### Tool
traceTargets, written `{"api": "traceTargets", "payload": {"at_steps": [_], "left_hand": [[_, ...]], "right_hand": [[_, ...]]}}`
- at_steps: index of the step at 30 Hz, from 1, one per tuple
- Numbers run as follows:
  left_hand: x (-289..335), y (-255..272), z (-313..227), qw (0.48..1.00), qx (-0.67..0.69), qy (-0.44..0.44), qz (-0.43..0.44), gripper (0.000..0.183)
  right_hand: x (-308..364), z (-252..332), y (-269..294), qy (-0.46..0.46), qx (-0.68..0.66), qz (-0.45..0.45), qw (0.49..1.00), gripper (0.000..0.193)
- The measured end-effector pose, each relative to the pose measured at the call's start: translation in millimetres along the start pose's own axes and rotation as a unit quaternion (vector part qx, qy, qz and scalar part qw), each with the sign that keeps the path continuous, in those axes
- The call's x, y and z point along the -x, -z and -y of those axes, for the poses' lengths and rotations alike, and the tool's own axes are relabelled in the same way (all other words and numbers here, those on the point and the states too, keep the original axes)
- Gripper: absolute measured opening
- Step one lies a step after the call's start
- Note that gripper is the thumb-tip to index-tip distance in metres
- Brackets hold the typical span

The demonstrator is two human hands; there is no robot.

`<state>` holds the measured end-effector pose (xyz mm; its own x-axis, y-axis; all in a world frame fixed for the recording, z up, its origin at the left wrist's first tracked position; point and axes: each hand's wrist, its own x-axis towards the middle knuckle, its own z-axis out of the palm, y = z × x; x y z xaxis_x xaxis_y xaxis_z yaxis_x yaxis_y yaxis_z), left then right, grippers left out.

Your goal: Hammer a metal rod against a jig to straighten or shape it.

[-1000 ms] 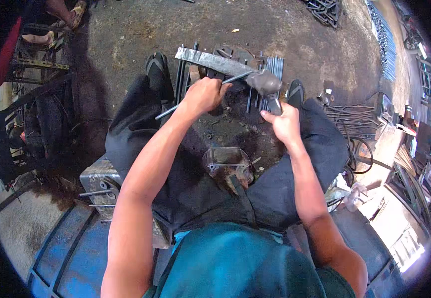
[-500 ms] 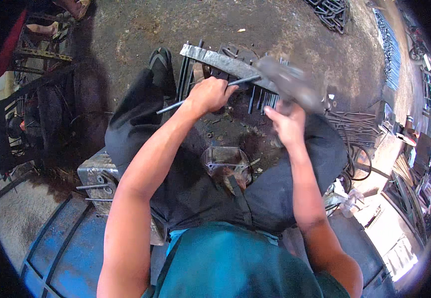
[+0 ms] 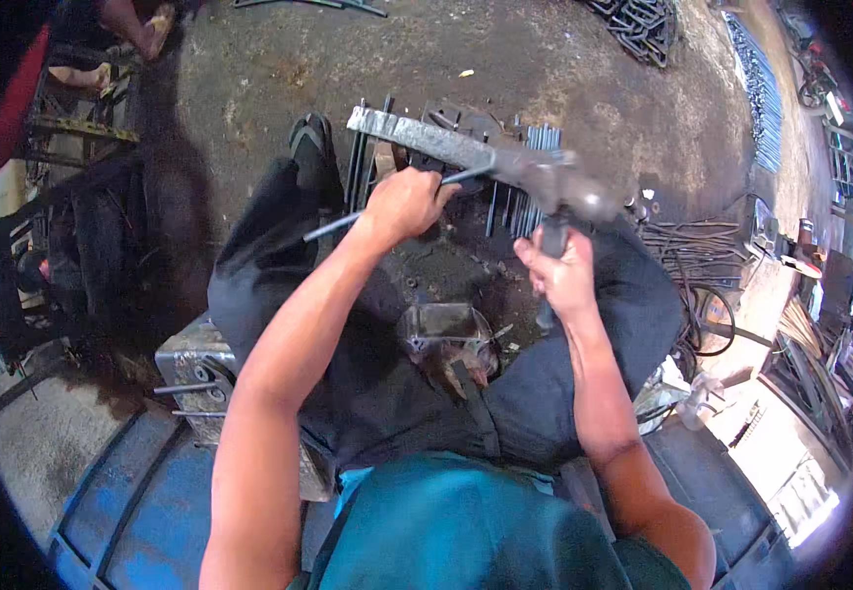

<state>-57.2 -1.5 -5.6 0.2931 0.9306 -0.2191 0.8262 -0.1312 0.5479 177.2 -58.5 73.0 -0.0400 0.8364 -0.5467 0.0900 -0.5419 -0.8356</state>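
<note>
My left hand (image 3: 405,202) is closed around a thin grey metal rod (image 3: 332,228), which slants up to the right. The rod's far end reaches the right part of a thick steel bar (image 3: 417,133) lying crosswise beyond my hands. In my right hand (image 3: 564,273) I grip the dark handle of a hammer (image 3: 576,189). Its head, smeared by motion, is over the right end of the steel bar and hides it, so contact with the rod cannot be made out. Several short straight rods (image 3: 511,208) lie below and beyond the bar.
Between my legs sits a clear plastic container (image 3: 443,319). A heavy metal block (image 3: 196,369) stands at my left. Dark rods (image 3: 690,246) lie in a bundle at right; bent metal pieces (image 3: 636,31) and bluish rods (image 3: 759,98) are farther off. Another person's foot (image 3: 159,31) shows far left.
The hammer's head has swung slightly down in the picture, and its handle now shows in my right hand. The left hand still holds the rod, a little lower and leftward.
</note>
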Motion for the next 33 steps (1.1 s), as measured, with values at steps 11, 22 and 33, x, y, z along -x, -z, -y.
{"api": "traceTargets", "payload": {"at_steps": [11, 22, 33], "left_hand": [[1, 5, 5, 0.999, 0.029, 0.014, 0.003, 0.043], [4, 8, -1, 1.000, 0.001, 0.020, 0.013, 0.047], [-3, 7, 5, 0.994, 0.058, 0.089, -0.030, 0.042]], "right_hand": [[-30, -31, -7, 0.018, 0.165, -0.080, 0.983, 0.023], [25, 45, -6, 0.149, -0.079, -0.015, 0.986, 0.028], [-33, -26, -4, 0.039, 0.214, -0.075, 0.973, 0.021]]}}
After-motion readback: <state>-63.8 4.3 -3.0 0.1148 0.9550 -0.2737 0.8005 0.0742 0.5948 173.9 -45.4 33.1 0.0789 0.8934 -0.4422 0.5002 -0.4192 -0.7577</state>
